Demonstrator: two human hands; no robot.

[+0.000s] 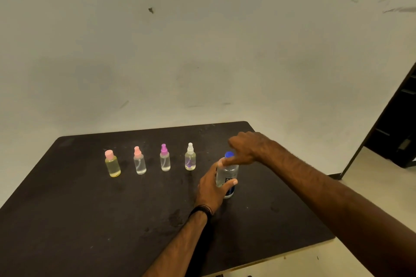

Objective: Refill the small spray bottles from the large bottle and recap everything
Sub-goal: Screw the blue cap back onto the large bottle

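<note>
A large clear bottle [227, 174] with a blue cap [229, 154] stands upright on the black table [90, 220]. My left hand [211, 189] is wrapped around its body. My right hand [246, 148] hovers at the cap, fingers bent around it; whether they grip it is unclear. To the left stand small bottles in a row, all capped: a yellowish bottle with a pink cap [112, 164], a clear bottle with a pink sprayer [139, 162], one with a purple sprayer [165, 158] and one with a white sprayer [190, 158].
A pale wall [202, 40] rises behind the table's far edge. The table's right edge runs diagonally near my right forearm, with light floor [371, 186] beyond it. A dark doorway or shelf [398, 123] is at the far right.
</note>
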